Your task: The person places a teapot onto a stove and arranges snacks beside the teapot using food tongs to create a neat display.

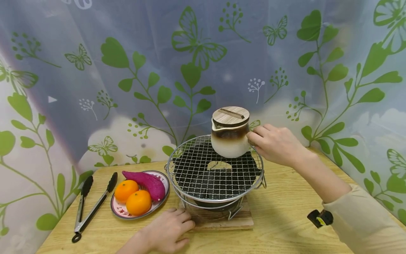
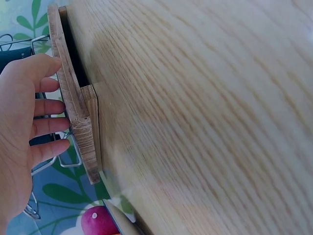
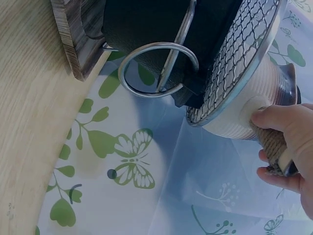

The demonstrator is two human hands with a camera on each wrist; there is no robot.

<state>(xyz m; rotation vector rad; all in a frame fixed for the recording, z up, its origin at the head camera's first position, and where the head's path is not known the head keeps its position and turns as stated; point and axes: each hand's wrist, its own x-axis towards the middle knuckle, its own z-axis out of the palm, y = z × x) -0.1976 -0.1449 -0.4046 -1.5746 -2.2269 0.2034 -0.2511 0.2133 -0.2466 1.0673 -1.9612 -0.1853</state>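
My right hand (image 1: 275, 144) grips the rope-wrapped side handle (image 3: 274, 147) of a brown and cream teapot (image 1: 231, 143) with a wooden lid (image 1: 231, 116). The pot stands upright at the back right of the round wire grill mesh (image 1: 206, 183), its base overlapping the mesh in the head view. Under the mesh is a black stove in a wire stand, set on a wooden board (image 1: 222, 224). My left hand (image 1: 168, 229) rests at the board's front left edge, its fingers relaxed and holding nothing; in the left wrist view its fingertips (image 2: 57, 107) are right at the board.
Left of the stove, an oval plate (image 1: 166, 197) bears two oranges (image 1: 138, 203) and a purple sweet potato (image 1: 149, 183). Black-tipped tongs (image 1: 92, 213) lie spread at the table's left. A patterned curtain (image 1: 152, 88) hangs close behind the table. Wire loops (image 1: 264, 181) stick out from the grill's sides.
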